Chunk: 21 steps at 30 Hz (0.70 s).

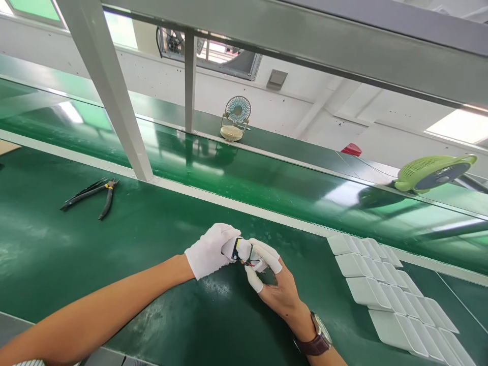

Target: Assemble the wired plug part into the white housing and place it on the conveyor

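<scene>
My left hand [212,250], in a white glove, is closed on the left end of a small white electronic assembly [244,250]. A dark circuit board, a yellow part and thin red and black wires show on the assembly. White finger cots cover some fingertips of my right hand [281,291], which pinches the assembly's right end between thumb and fingers. Both hands hold it just above the green work surface [171,325]. Fingers hide part of it, so its exact kind cannot be made out.
Rows of white plastic housings [371,269] lie overlapping on the right. Black-handled side cutters [109,195] and dark tweezers [86,190] lie at the left. Beyond a pale rail [229,201] runs a glossy green belt [259,175]. A grey post [110,96] rises at the rail; a green fan [430,173] stands far right.
</scene>
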Available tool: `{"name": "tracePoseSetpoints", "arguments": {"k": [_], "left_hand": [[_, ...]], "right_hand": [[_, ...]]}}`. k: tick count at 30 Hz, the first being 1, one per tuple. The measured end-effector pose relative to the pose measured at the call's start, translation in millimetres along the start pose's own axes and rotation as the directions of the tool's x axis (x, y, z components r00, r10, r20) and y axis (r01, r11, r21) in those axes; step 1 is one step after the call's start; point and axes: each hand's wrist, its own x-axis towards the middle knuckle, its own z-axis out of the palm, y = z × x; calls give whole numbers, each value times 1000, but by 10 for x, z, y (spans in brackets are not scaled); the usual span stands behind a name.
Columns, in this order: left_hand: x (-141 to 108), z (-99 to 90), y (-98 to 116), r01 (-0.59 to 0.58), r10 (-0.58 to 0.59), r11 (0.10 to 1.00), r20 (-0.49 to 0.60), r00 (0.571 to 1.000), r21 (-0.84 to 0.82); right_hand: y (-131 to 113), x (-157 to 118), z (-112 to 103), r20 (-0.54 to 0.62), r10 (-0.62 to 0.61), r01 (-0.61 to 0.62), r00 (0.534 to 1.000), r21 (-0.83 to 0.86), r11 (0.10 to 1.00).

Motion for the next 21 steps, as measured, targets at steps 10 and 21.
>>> {"name": "tracePoseSetpoints", "arguments": {"k": [10, 21], "left_hand": [[-3, 5, 10, 22, -22, 999, 8, 1000, -35], [115, -150, 135, 179, -122, 968, 293, 948, -177]], "right_hand": [[2, -9, 4, 5, 2, -2, 1000, -20, 1000], [17, 3, 24, -4, 75, -75, 997, -83, 994]]}}
